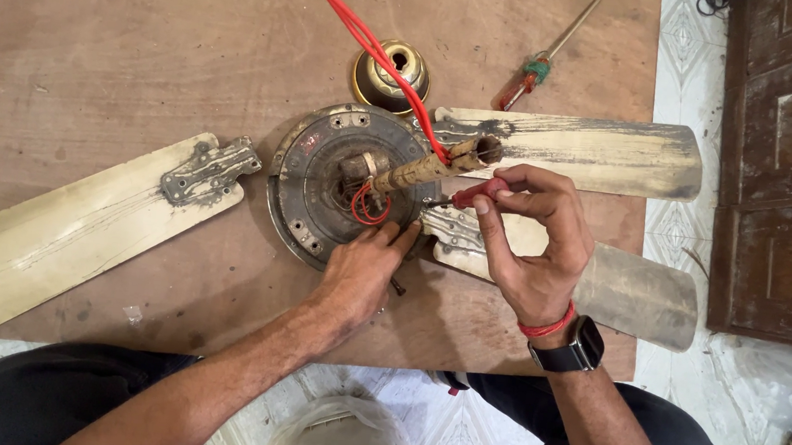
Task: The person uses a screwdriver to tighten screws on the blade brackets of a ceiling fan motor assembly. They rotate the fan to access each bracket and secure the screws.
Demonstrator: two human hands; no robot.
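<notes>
A dirty round ceiling fan motor (325, 164) lies on a brown wooden board (125, 46), with a cream down rod (430, 166) and red wires (356, 28) rising from its middle. My left hand (363, 272) rests flat on the motor's near rim, holding nothing. My right hand (533, 235) grips a red-handled screwdriver (477, 192), its tip pointing left at the bracket of a fan blade (457, 230) beside the motor. A second blade (593, 152) extends right behind that hand.
A detached cream blade (71, 227) with its metal bracket (209, 173) lies at left. A brass canopy cup (392, 71) sits behind the motor. Another screwdriver (544, 59) lies at the back right. A dark wooden door (787, 171) stands at right, and a loose screw (397, 288) lies near my left hand.
</notes>
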